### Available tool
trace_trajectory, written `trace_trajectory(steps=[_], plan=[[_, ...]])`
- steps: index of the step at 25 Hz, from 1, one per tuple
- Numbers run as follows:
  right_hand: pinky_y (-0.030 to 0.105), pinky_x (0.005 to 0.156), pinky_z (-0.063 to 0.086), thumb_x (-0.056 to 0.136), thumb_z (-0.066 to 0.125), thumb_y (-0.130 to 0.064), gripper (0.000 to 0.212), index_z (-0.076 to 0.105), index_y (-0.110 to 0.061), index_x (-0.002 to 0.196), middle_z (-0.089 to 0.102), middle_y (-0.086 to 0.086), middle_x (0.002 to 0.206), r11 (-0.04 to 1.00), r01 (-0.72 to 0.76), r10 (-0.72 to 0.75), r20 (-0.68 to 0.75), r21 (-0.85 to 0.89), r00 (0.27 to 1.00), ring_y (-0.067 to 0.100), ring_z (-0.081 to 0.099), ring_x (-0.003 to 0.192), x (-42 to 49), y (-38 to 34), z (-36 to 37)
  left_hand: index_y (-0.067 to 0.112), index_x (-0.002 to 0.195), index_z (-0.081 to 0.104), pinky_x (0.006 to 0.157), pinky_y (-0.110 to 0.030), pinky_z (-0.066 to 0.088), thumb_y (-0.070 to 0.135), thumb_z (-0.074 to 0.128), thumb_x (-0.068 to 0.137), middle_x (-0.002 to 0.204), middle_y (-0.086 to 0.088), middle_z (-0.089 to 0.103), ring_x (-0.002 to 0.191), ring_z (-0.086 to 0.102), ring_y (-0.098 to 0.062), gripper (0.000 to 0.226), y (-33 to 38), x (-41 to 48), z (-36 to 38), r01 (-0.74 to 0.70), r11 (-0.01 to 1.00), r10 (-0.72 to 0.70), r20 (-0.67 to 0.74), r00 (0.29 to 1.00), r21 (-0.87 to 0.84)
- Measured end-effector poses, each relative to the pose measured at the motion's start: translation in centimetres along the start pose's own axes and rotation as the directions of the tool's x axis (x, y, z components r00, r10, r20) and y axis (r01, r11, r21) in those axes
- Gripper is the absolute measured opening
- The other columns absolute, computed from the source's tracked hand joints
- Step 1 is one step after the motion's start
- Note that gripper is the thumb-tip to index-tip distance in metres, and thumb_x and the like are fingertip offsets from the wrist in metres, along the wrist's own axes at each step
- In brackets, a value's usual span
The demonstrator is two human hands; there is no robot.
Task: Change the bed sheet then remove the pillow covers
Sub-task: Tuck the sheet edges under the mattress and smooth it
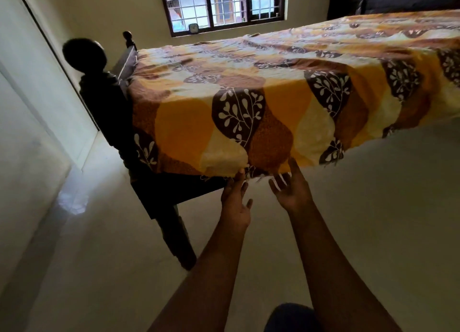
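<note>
Cotton-looking hem [258, 173], frayed: left hand [235, 202] fingers straight, tips touching it; right hand [290, 189] spread and relaxed just beneath, gripping nothing. Bed sheet [249, 102], orange-brown leaf print, hangs over the bed's near side. Likely light, soft, limp; pinch at this lower hem. Dark wooden bed frame [159, 197] below; pale glossy floor [373, 207]; barred window [221, 5] beyond.

My room is dim; daylight from the barred window [224, 5] lights the bed sheet [273, 65] on top and glares off the floor [72, 202]. The bedpost [83, 51] is a blurred silhouette, and straight lines bend near the edges.
</note>
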State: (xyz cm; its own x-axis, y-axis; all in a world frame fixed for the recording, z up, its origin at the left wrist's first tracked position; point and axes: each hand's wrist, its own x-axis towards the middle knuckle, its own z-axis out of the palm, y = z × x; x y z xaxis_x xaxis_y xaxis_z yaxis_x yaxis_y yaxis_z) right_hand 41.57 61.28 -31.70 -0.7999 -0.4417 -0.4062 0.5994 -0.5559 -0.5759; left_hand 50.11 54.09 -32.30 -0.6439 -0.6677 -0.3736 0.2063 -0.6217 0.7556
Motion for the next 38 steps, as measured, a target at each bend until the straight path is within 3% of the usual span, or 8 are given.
trace_trajectory(steps=[6,10,15,20,25,30,33,38], plan=[[0.031,0.079,0.042,0.086,0.066,-0.019,0.034,0.058,-0.006,0.117,0.058,0.008,0.109,0.97,0.012,-0.054,-0.167,-0.243,0.984,0.02,0.052,0.097,3.0,-0.2,0.6,0.01,0.118,0.054,0.091,-0.039,0.038,0.023,0.071,0.081,0.106,0.0,0.06,0.099,0.053,-0.019,0.043,1.0,1.3,0.0,0.007,0.992,0.025,-0.253,0.967,0.124],[0.026,0.067,0.043,0.086,0.065,-0.017,0.021,0.059,-0.008,0.104,0.058,0.01,0.112,0.969,0.0,-0.039,-0.153,-0.248,0.988,0.021,0.054,0.102,2.7,-0.3,1.8,0.009,0.119,0.05,0.084,-0.035,0.041,0.02,0.066,0.086,0.122,-0.006,0.055,0.103,0.054,-0.022,0.038,2.0,0.2,0.3,0.033,0.993,-0.004,-0.253,0.967,0.11],[0.029,0.073,0.046,0.084,0.063,-0.03,0.017,0.057,-0.018,0.095,0.06,0.006,0.098,0.987,-0.14,0.142,0.024,-0.074,0.99,0.017,0.057,0.085,0.3,1.5,0.9,0.006,0.087,0.055,0.062,-0.025,0.048,0.013,0.056,0.091,0.081,-0.006,0.055,0.072,0.055,-0.015,0.008,3.8,-5.1,-0.2,0.015,0.996,-0.026,-0.123,0.992,-0.089],[0.025,0.062,0.042,0.087,0.063,-0.021,0.013,0.057,-0.012,0.094,0.055,0.002,0.088,0.988,-0.08,0.069,-0.085,-0.135,0.994,0.015,0.051,0.08,-0.3,4.0,2.5,0.0,0.126,0.045,0.099,-0.044,0.04,0.025,0.037,0.095,0.126,-0.02,0.052,0.121,0.049,-0.033,0.041,7.0,-6.1,-0.7,0.016,0.94,0.003,0.055,0.998,-0.341],[0.016,0.038,0.043,0.091,0.056,-0.01,0.009,0.058,-0.005,0.084,0.06,0.004,0.063,0.968,-0.191,0.177,0.094,0.164,0.98,0.008,0.055,0.046,-0.2,3.9,1.9,-0.001,0.136,0.037,0.095,-0.05,0.039,0.038,0.031,0.091,0.137,-0.024,0.046,0.127,0.044,-0.035,0.06,6.2,-5.1,-3.5,0.078,0.878,0.027,0.211,0.977,-0.473],[0.038,0.098,0.045,0.085,0.05,-0.019,0.034,0.055,0.004,0.11,0.061,0.021,0.108,0.886,-0.214,0.071,0.335,0.412,0.94,0.029,0.061,0.101,-0.9,2.9,1.6,0.003,0.135,0.042,0.096,-0.056,0.044,0.036,0.058,0.068,0.131,-0.02,0.054,0.122,0.051,-0.034,0.076,5.4,-3.9,-5.2,0.084,0.896,0.094,0.372,0.923,-0.435],[0.046,0.098,0.04,0.074,0.068,-0.028,0.057,0.05,0.005,0.117,0.053,0.025,0.123,0.869,-0.222,0.004,0.443,0.441,0.896,0.033,0.051,0.114,-1.2,3.1,1.8,0.005,0.135,0.042,0.093,-0.059,0.043,0.026,0.08,0.049,0.134,-0.02,0.052,0.122,0.052,-0.035,0.097,5.4,-3.5,-5.7,0.101,0.885,0.132,0.452,0.882,-0.454],[0.047,0.096,0.037,0.047,0.087,-0.044,0.116,0.028,0.004,0.134,0.044,0.021,0.134,0.897,-0.181,-0.111,0.603,0.403,0.79,0.031,0.037,0.128,-1.0,1.9,2.0,0.006,0.134,0.045,0.096,-0.05,0.046,0.038,0.041,0.077,0.13,-0.015,0.057,0.122,0.052,-0.028,0.065,5.2,-3.9,-4.8,0.044,0.911,0.09,0.3,0.95,-0.411]])
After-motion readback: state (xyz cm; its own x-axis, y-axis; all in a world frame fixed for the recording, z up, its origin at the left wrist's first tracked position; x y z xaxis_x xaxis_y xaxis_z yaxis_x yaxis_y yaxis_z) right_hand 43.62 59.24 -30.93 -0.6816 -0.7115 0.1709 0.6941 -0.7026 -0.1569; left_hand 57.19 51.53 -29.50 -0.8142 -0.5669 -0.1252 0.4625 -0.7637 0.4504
